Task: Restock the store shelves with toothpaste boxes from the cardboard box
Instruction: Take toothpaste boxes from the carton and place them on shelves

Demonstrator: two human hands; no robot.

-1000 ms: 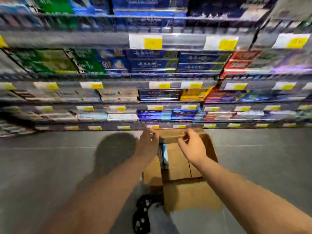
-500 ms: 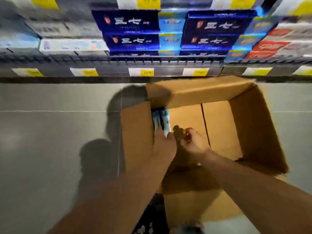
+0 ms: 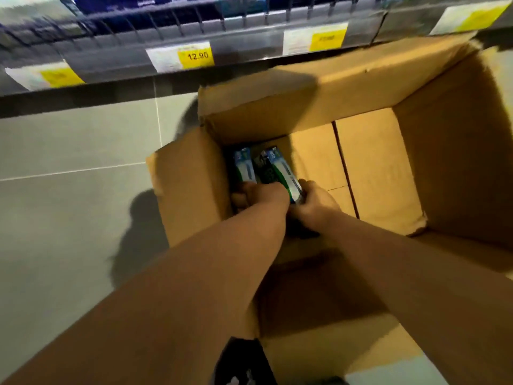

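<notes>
An open cardboard box (image 3: 458,162) stands on the floor below me, flaps up. Against its left inner wall stand green, white and blue toothpaste boxes (image 3: 277,168), another toothpaste box (image 3: 243,165) to their left. Both my hands are down inside the box. My left hand (image 3: 261,194) grips the near ends of the toothpaste boxes from the left. My right hand (image 3: 316,204) closes on the same bundle from the right. The boxes' lower ends are hidden by my hands.
The bottom shelf edge (image 3: 249,48) runs across the top, with yellow price tags, one reading 12.90 (image 3: 180,56). Blue packages sit behind its wire fence. Grey tiled floor (image 3: 69,204) lies to the left. A dark shoe (image 3: 244,362) shows at the bottom.
My view dropped from the shelves down into the cardboard box. Both hands moved from the box's top flap down inside and closed on the toothpaste boxes at the left wall.
</notes>
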